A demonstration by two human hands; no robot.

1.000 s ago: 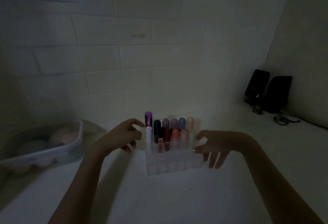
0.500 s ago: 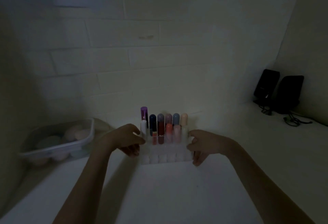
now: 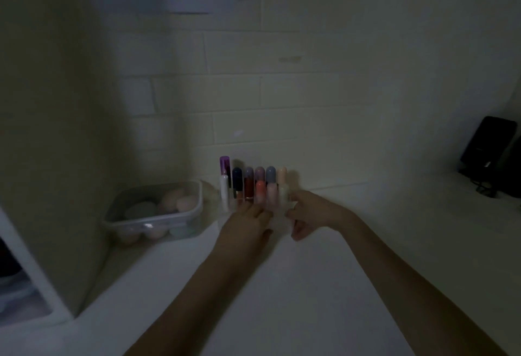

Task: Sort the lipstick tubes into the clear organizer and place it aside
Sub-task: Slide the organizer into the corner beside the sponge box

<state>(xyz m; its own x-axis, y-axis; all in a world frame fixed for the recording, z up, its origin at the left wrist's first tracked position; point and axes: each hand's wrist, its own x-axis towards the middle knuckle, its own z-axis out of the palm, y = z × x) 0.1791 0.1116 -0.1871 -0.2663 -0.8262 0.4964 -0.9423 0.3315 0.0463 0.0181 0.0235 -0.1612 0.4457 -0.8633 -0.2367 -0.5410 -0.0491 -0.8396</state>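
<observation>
Clear plastic forms the organizer [image 3: 225, 213], which stands at the far side of the white counter [image 3: 310, 285], close to the tiled wall [image 3: 282, 96]. Lipstick tubes [image 3: 253, 186] stand upright in it in two rows: a tall purple one at the far left, then navy, mauve, pink, grey-blue and peach caps behind, with white, red, coral, pale pink and cream ones in front. The light is dim and the picture soft, so no brand, label or writing can be read on any tube.

The left hand [image 3: 245, 226] reaches forward with its arm stretched from the near edge, its back facing up, and its fingers lie over the near face of the organizer. The right hand [image 3: 310, 211] comes in from the right, wrist bent, fingers curled toward the organizer's right end and the thumb hanging below. Whether either hand grips the organizer or only touches it cannot be told.

Just left of the organizer sits a clear tub [image 3: 158, 214] holding rounded pink and pale green sponges [image 3: 180, 202]. At the far right, well apart, stand dark speakers [image 3: 490, 149] with a cable on the counter.
</observation>
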